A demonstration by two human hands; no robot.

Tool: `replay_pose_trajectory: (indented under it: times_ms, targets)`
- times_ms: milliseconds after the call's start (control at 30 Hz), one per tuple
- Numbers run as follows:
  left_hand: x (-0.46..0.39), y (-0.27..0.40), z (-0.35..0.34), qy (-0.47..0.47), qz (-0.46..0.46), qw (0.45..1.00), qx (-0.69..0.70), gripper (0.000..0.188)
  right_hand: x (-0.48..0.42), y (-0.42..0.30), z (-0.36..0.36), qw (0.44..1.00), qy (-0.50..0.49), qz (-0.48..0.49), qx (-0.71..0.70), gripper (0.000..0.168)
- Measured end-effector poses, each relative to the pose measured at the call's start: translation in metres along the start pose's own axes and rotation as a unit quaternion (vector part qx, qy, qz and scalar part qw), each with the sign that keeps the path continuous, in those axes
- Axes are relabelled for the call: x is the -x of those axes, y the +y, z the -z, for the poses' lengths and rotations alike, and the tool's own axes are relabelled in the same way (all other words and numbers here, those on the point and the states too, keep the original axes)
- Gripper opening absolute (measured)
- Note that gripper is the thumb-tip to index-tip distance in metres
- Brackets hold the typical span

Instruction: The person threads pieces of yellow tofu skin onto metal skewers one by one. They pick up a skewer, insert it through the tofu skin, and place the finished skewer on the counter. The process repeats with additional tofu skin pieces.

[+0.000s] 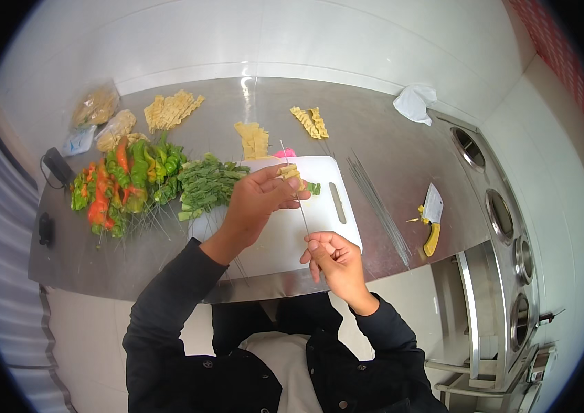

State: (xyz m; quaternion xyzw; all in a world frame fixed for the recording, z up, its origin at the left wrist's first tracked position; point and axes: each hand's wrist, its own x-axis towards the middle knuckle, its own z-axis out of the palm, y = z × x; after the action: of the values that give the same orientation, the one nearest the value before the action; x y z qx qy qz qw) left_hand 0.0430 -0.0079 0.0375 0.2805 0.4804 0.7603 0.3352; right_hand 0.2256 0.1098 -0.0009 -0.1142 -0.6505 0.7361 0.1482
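My left hand [263, 199] pinches a folded yellowish tofu-skin piece [288, 171] that is threaded on a thin metal skewer [302, 214]. The skewer's tip sticks out above the fingers. Its lower end sits between the thumb and fingers of my right hand [335, 260]. Both hands are over a white cutting board [271, 248] with a slotted handle. A bit of green leaf [314, 188] shows just past my left fingertips. Flat tofu-skin pieces [253, 140] lie at the board's far edge, beside a pink object [285, 153] partly hidden by the board and hand.
Skewered peppers [129, 175] and leafy greens [209, 180] are heaped at left. Farther back lie a tofu-skin pile [170, 111], plastic bags [96, 106] and two finished-looking skewers [310, 123]. Bare skewers [379, 206], a yellow-handled cleaver [431, 219] and a white bag [415, 103] are at right.
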Motion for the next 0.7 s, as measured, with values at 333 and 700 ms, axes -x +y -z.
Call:
replay_pose_trajectory:
  times_ms: [333,700]
  targets:
    - [0.006,-0.005,-0.008,-0.016,0.059,0.998,-0.025,0.036,-0.004,0.000,0.001,1.000,0.005,0.010,-0.029,0.019]
    - [0.008,-0.019,-0.005,-0.048,0.062,0.993,-0.086,0.024,-0.007,0.003,0.003,0.999,0.007,0.018,-0.031,0.018]
